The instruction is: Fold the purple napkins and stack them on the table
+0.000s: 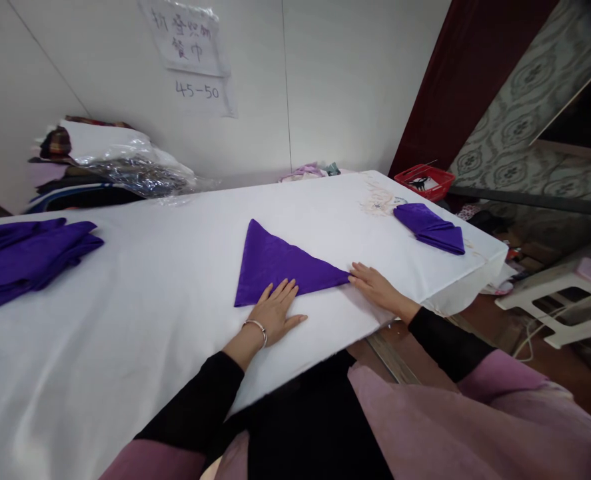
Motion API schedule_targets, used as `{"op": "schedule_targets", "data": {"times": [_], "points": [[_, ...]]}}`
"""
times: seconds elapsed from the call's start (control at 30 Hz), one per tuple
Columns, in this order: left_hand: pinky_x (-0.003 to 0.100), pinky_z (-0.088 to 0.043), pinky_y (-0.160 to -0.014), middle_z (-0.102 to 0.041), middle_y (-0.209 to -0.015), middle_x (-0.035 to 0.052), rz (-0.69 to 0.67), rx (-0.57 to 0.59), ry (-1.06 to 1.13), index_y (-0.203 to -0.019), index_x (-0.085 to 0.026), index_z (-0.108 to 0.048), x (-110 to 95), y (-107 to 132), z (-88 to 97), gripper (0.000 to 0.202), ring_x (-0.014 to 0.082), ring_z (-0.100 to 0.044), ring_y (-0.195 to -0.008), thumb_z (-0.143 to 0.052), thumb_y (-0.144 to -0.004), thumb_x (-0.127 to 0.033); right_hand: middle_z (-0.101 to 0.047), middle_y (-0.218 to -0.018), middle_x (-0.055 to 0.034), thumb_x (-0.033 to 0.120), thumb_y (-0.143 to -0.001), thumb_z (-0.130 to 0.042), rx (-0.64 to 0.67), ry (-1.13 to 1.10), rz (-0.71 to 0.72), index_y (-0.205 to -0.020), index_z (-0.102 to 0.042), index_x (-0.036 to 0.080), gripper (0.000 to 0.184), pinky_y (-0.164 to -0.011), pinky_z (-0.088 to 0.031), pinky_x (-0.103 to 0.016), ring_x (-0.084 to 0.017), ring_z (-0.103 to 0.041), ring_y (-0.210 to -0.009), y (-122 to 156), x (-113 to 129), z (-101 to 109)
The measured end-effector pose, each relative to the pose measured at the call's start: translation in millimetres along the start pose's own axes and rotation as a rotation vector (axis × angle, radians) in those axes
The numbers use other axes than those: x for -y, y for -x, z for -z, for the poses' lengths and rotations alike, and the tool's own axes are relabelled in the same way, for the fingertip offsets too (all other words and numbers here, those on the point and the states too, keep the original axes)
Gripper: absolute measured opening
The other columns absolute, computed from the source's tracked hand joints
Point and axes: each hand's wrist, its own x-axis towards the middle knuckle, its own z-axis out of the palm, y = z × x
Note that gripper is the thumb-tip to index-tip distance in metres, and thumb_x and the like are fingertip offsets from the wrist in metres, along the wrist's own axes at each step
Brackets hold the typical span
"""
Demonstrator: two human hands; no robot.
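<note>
A purple cloth napkin lies folded into a triangle on the white-covered table, its narrow tip pointing right. My left hand is spread palm down, fingertips on the napkin's near edge, thumb apart on the white cloth; a silver bangle circles that wrist. At the narrow tip, my right hand rests low with outstretched fingers touching the corner. Its palm side is hidden. Farther right is another folded purple napkin. Loosely heaped purple cloth lies at the far left.
The white tablecloth spans the table. Plastic-wrapped fabrics are piled at the back left. Beyond the right end sit a red basket and a white stool. Handwritten paper signs hang on the wall.
</note>
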Motion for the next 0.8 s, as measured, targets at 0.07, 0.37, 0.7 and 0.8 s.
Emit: {"op": "schedule_targets", "data": {"times": [0.07, 0.37, 0.7, 0.8], "points": [[0.047, -0.014, -0.112, -0.026, -0.15, 0.0095, 0.0, 0.007, -0.001, -0.144, -0.018, -0.024, 1, 0, -1.3, 0.074, 0.0254, -0.018, -0.14, -0.027, -0.086, -0.064, -0.042, -0.141, -0.0118, 0.054, -0.093, -0.033, -0.099, -0.022, 0.012, -0.127, -0.054, 0.021, 0.052, -0.108, -0.023, -0.053, -0.027, -0.031, -0.134, -12, 15, -1], [0.049, -0.015, -0.112, -0.028, -0.15, 0.0114, -0.004, -0.013, -0.009, -0.143, -0.018, -0.027, 1, 0, -4.0, 0.074, 0.0256, -0.02, -0.139, -0.027, -0.086, -0.065, -0.042, -0.141, -0.0117, 0.038, -0.095, -0.032, 0.007, -0.073, 0.253, -0.132, -0.049, 0.019, 0.044, -0.109, -0.023, -0.049, -0.024, -0.031, -0.135, -42, 93, -50], [0.042, -0.041, -0.099, -0.063, -0.118, 0.0057, 0.2, -0.295, 0.212, -0.105, -0.022, -0.067, 16, 0, 0.9, 0.037, 0.0223, -0.052, -0.114, -0.043, -0.088, -0.046, -0.034, -0.145, -0.0137, 0.023, -0.092, -0.035, 0.019, -0.011, 0.126, -0.133, -0.046, 0.012, 0.045, -0.11, -0.021, -0.05, -0.026, -0.026, -0.136, -31, 50, -52], [0.041, -0.046, -0.092, -0.066, -0.1, 0.0047, 0.3, -0.393, 0.24, -0.09, -0.023, -0.07, 21, 1, 3.9, 0.023, 0.0217, -0.056, -0.099, -0.054, -0.083, -0.038, -0.039, -0.143, -0.0123, 0.019, -0.09, -0.033, -0.03, -0.044, 0.119, -0.131, -0.049, 0.015, 0.045, -0.109, -0.024, -0.052, -0.026, -0.029, -0.135, -29, 37, -53]]}}
